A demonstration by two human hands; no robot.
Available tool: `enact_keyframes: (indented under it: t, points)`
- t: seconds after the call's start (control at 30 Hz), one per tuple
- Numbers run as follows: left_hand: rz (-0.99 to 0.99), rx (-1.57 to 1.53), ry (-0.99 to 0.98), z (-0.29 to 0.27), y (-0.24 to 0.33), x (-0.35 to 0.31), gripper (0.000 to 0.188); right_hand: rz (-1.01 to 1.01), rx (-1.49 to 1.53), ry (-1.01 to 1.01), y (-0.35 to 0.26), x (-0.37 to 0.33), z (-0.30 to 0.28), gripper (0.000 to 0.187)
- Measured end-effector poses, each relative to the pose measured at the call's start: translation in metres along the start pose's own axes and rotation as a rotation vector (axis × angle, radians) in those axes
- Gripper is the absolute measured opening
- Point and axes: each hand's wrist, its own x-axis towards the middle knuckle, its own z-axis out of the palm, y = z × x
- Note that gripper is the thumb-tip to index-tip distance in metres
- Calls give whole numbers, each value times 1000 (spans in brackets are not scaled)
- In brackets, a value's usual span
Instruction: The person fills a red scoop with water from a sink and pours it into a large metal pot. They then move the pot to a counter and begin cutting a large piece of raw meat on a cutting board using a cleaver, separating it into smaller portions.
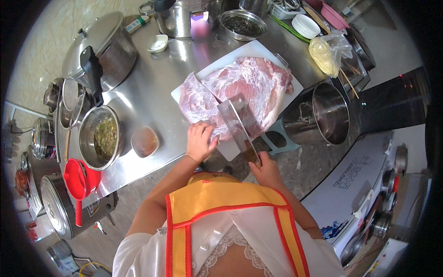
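Cleaver (234,124): held in the right hand (267,171), near the middle of the frame; broad blade extending up and left from the right fingers, handle end within the grasp.
Cleaver's axis: slanting from lower right to upper left, front end pointing to the upper left, just at the lower end of a split in the meat (254,85); depth in the meat, cannot tell.
Right fingers: closed around the handle, partly hidden from above.
Left hand (200,141): at the lower left margin of the meat, left of the blade and apart from it; fingers bent, tips on the meat; pinching or only pressing, cannot tell.
Meat: large pink slab with white membrane, flat on a white cutting board (253,48), right above the left fingers; long axis roughly across the frame, rising slightly toward the right; left portion partly parted by the split.
Left of the frame: on the steel table (161,74), a bowl (87,134) of green pieces, a small dish (134,140), a lidded pot (99,41).
Right of the frame: deep pot (293,127), near the board.
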Motion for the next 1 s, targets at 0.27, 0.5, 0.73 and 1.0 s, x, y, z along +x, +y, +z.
enact_keyframes:
  t: [0.27, 0.5, 0.73, 1.0]
  points:
    - [-50, -49, 64, -2, 0, 4, 33, 2, -49, -79, 1, 5, 10, 29]
    - [-18, 30, 84, 2, 5, 11, 35, 25, -46, -152, -3, 6, 4, 28]
    - [-11, -3, 108, 10, -4, 8, 36, 36, -55, -176, -2, 4, 3, 26]
    - [12, -44, 82, 10, -8, 8, 35, 35, -123, -202, -2, 11, 9, 25]
